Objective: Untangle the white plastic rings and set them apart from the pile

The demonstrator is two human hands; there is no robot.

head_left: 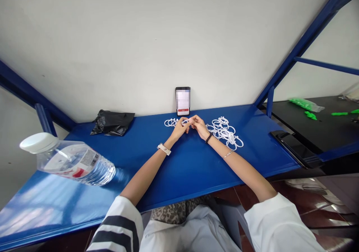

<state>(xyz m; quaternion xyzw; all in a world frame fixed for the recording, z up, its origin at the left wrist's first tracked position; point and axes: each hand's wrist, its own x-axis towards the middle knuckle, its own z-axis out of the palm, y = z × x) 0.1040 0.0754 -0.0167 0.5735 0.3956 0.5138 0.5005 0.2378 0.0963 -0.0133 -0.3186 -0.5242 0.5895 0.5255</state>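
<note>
Near the back of the blue table, my two hands meet at a white plastic ring that looks like a curtain ring. My left hand pinches it from the left side. The fingertips of my right hand are closed on its right edge, partly hiding it. A few similar white rings lie in a row just left of my left hand. To the right of my right hand spreads a loose pile of white rings, each with a small eyelet.
A phone leans upright against the wall behind my hands. At left stand a water bottle and, farther back, a crumpled black plastic bag. A dark phone lies at the right edge. Green pieces in clear plastic rest on the neighbouring black table.
</note>
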